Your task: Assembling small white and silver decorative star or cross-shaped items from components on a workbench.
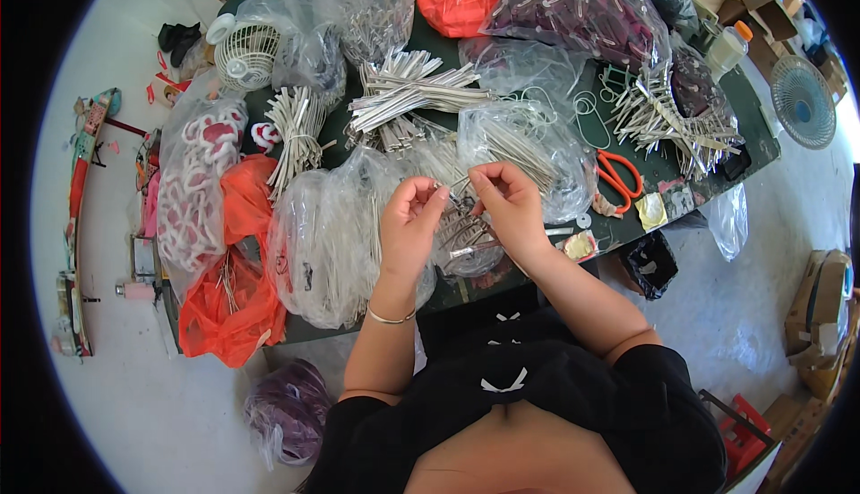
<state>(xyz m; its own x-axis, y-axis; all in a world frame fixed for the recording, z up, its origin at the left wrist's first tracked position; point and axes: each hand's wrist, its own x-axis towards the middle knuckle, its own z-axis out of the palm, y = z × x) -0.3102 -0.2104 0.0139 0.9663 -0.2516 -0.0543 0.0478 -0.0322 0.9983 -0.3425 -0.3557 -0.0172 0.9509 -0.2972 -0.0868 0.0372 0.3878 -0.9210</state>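
Observation:
Over the near middle of the table, my left hand (410, 225) and my right hand (511, 209) are close together with fingertips pinched. Between them is a thin silvery piece, too small to make out in detail. Beneath my hands lie more thin metallic pieces, partly hidden by my fingers. Left of my left hand sits a clear plastic bag (327, 239) of long pale strips. Another clear bag (511, 140) of strips lies just beyond my right hand. Further back, bundles of silvery flat strips (412, 95) are piled crosswise.
Orange-handled scissors (618, 182) lie at the right, near a fan-shaped heap of strips (676, 127). Orange plastic bags (235, 301) hang over the left edge. Bags of dark purple goods (578, 15) and a small white fan (246, 55) stand at the back.

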